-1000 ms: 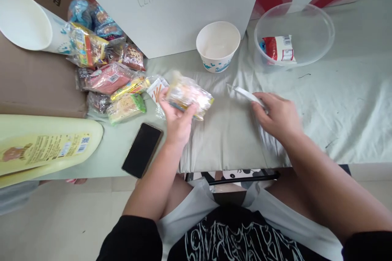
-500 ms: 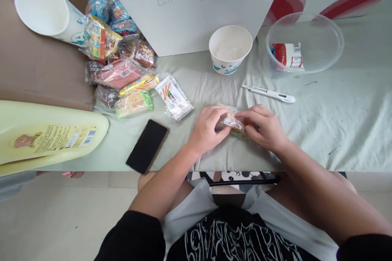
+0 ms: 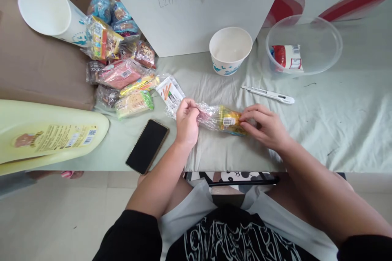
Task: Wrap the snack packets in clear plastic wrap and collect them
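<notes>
A yellow snack packet point(image 3: 229, 121) with a barcode label lies in front of me, joined to crinkled clear plastic wrap point(image 3: 210, 116) stretched out to its left. My left hand point(image 3: 188, 120) is closed on the wrap's left end, thumb and fingers pinched together. At the packet's right end, my right hand point(image 3: 263, 126) grips the packet between thumb and fingers. Just behind the left hand lies a white snack packet point(image 3: 170, 91) with orange sticks printed on it, partly covered by that hand.
A paper bowl point(image 3: 230, 51), a white utility knife point(image 3: 269, 94) and a clear plastic tub point(image 3: 321, 55) holding a red-and-white packet stand beyond my hands. To the left are a phone point(image 3: 147, 147), several wrapped snacks point(image 3: 122, 73), a tipped paper tub point(image 3: 45, 10) and a yellow plastic container point(image 3: 55, 136).
My left hand has moved left, drawing the plastic wrap out lengthwise. The yellow packet, mostly covered before, now shows its barcode. My right hand stays near the same spot.
</notes>
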A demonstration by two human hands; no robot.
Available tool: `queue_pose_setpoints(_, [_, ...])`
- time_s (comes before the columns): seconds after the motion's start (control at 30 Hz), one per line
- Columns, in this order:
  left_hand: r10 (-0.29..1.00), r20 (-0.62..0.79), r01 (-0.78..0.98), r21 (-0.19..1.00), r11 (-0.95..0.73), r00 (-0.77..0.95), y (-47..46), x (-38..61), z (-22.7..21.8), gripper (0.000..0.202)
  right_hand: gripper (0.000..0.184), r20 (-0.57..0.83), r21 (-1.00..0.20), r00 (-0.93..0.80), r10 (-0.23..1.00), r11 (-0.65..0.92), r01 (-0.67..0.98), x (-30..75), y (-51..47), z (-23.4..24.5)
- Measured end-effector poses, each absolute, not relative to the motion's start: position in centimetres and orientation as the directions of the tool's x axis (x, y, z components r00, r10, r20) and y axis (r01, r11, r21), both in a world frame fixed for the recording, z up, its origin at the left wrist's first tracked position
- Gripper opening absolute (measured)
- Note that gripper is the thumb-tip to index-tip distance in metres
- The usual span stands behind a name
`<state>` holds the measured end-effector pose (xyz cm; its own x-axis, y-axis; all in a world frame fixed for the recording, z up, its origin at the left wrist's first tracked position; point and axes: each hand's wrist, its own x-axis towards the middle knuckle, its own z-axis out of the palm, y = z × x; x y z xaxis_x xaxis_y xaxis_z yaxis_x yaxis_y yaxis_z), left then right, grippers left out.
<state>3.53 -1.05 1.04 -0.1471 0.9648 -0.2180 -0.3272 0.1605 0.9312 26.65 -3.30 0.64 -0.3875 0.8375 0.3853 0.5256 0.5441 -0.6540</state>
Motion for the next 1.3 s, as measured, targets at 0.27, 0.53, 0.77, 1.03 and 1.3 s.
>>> queue_pose_setpoints(0.27, [0.983, 0.15, 0.219, 0.968, -0.124, -0.106, -0.2, 1.3, 0.2, 0.029, 0.017, 0.366, -0.594, -0.035, 0.93, 0.262, 0.76, 29.4, -2.6, 1.0])
queue_pose_setpoints(0.53, [0.932, 0.255, 0.568, 0.74, -0.36, 0.258, -0.6, 1.0, 0.4, 0.036, 0.036, 0.289, -0.557, -0.225, 0.931, 0.354, 0.751, 29.6, -2.6, 1.4])
queue_pose_setpoints(0.77, [0.995, 0.015, 0.379, 0.924, -0.051, 0.098, -0.1, 0.6, 0.9, 0.028, 0.029, 0.125, -0.657, 0.165, 0.978, -0.043, 0.753, 30.6, -2.0, 1.4])
queue_pose_setpoints(1.03, [0.984, -0.153, 0.402, 0.91, 0.105, 0.091, -0.4, 0.1, 2.0, 0.04, 0.015, -0.084, -0.724, 0.245, 0.966, -0.228, 0.651, 29.7, -2.3, 3.3])
queue_pose_setpoints(1.3, [0.983, 0.183, 0.43, 0.886, -0.176, 0.024, -0.2, -0.6, 2.9, 0.054, 0.042, -0.233, -0.972, 0.188, 0.954, -0.228, -0.049, 29.3, -1.9, 3.8])
